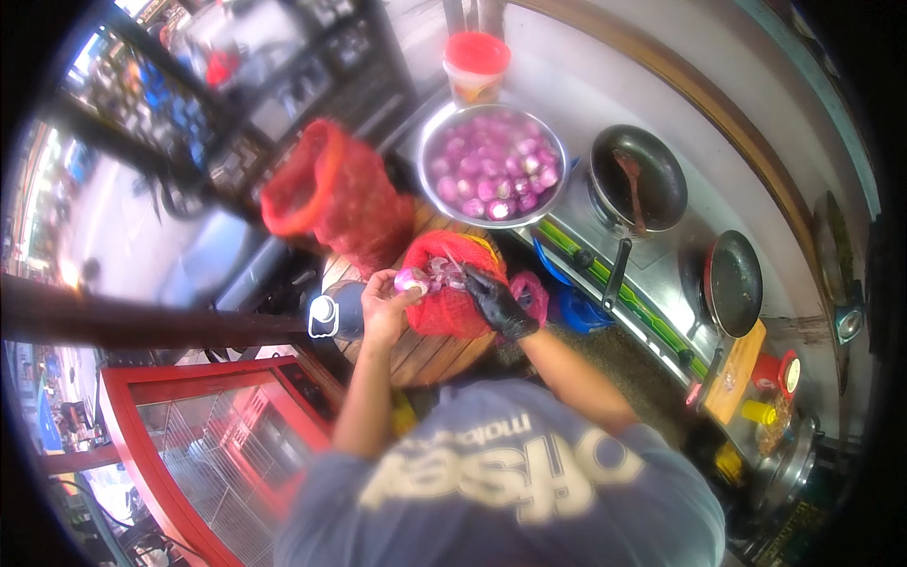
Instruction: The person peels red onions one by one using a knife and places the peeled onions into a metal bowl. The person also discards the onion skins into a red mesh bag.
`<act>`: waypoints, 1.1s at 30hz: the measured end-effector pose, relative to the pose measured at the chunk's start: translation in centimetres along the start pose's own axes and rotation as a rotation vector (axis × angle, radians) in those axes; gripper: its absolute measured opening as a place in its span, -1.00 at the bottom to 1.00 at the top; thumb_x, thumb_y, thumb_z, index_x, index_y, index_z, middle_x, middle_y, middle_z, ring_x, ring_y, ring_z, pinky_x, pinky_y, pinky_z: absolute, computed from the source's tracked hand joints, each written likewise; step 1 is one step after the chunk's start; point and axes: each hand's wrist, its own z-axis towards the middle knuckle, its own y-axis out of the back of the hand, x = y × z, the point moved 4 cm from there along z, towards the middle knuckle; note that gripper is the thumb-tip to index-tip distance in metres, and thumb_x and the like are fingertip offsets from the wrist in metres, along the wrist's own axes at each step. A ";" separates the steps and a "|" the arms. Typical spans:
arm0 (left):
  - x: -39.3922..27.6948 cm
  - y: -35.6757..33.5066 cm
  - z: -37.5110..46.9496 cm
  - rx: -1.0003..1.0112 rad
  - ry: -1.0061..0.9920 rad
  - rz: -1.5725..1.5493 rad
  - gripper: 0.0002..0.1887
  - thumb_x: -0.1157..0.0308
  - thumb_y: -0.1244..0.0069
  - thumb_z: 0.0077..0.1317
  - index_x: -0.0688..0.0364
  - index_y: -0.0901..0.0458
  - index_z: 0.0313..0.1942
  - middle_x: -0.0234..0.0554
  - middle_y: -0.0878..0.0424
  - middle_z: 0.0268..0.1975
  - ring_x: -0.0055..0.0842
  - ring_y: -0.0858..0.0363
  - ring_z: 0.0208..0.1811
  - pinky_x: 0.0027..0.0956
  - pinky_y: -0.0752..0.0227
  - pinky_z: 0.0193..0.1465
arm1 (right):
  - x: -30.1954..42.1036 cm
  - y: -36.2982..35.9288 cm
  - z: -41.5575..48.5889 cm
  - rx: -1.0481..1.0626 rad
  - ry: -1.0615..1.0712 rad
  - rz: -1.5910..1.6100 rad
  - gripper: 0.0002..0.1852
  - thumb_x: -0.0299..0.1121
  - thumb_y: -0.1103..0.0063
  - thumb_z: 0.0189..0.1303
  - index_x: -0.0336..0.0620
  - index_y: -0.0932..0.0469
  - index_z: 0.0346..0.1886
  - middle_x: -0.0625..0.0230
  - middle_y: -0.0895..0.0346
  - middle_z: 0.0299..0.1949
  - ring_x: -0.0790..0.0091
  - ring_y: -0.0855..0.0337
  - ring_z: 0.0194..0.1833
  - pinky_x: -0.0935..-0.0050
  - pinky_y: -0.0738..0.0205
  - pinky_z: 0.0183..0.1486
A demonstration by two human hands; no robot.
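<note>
My bare left hand [382, 305] pinches a red onion [410, 281] between thumb and fingers; purple skin and a pale patch show on it. My right hand [499, 303], in a black glove, is beside it over a red mesh sack [450, 312]. A thin pale sliver shows by the gloved fingertips; whether it is a knife blade or onion skin I cannot tell. Loose onion peels [445, 272] lie on the sack's top between my hands. The sack rests on a round slatted wooden table [411, 361]. Beyond it, a steel bowl [423, 159] holds many peeled red onions [489, 166].
A taller red mesh sack [361, 205] stands at the left, near a dark bottle [347, 310] with a white cap. Right of the bowl are a wok [669, 166] with a wooden spatula and a frying pan [737, 283]. A red-framed glass cabinet [212, 425] is at lower left.
</note>
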 end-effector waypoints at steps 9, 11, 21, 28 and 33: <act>1.0 -1.9 0.1 -0.032 0.073 0.202 -0.62 0.69 -0.19 0.10 0.37 -0.52 -0.04 -0.14 -0.67 -0.18 -0.46 -0.70 -0.26 -0.41 -0.69 -0.34 | 3.8 -3.1 0.3 0.036 0.232 -0.410 -0.55 -0.50 0.01 0.46 -0.28 -0.37 0.39 0.07 -0.46 0.33 0.14 -0.43 0.37 0.20 -0.28 0.38; 0.8 -1.2 0.0 -0.035 0.032 0.078 -0.61 0.69 -0.18 0.11 0.31 -0.50 -0.04 -0.14 -0.67 -0.18 -0.42 -0.71 -0.26 -0.38 -0.68 -0.34 | 3.4 -1.9 0.4 0.026 0.082 -0.343 -0.57 -0.45 0.04 0.50 -0.24 -0.38 0.39 0.08 -0.49 0.30 0.19 -0.43 0.37 0.24 -0.27 0.38; -0.5 -0.1 0.5 -0.056 -0.171 0.516 -0.59 0.66 -0.23 0.05 0.30 -0.53 -0.06 -0.23 -0.66 -0.23 -0.59 -0.65 -0.27 -0.48 -0.59 -0.28 | 5.8 -5.4 0.1 0.011 0.196 -0.383 -0.52 -0.41 0.01 0.50 -0.22 -0.31 0.44 0.12 -0.35 0.42 0.28 -0.31 0.44 0.27 -0.13 0.46; -0.4 -1.0 0.0 -0.011 0.025 0.233 -0.60 0.70 -0.22 0.00 0.34 -0.56 -0.10 -0.22 -0.67 -0.21 -0.56 -0.65 -0.25 -0.44 -0.60 -0.16 | 3.4 -1.8 1.1 -0.009 -0.091 -0.179 -0.59 -0.42 0.08 0.53 -0.25 -0.41 0.38 0.27 -0.55 0.24 0.41 -0.46 0.28 0.33 -0.27 0.38; -1.0 0.3 0.0 -0.010 -0.095 0.202 -0.57 0.79 -0.15 0.00 0.31 -0.52 -0.09 -0.18 -0.66 -0.13 -0.49 -0.66 -0.14 -0.43 -0.61 -0.11 | 1.9 -0.9 -0.2 0.012 -0.483 -0.219 -0.59 -0.35 0.07 0.54 -0.19 -0.41 0.39 0.42 -0.56 0.02 0.61 -0.50 -0.20 0.51 -0.45 -0.12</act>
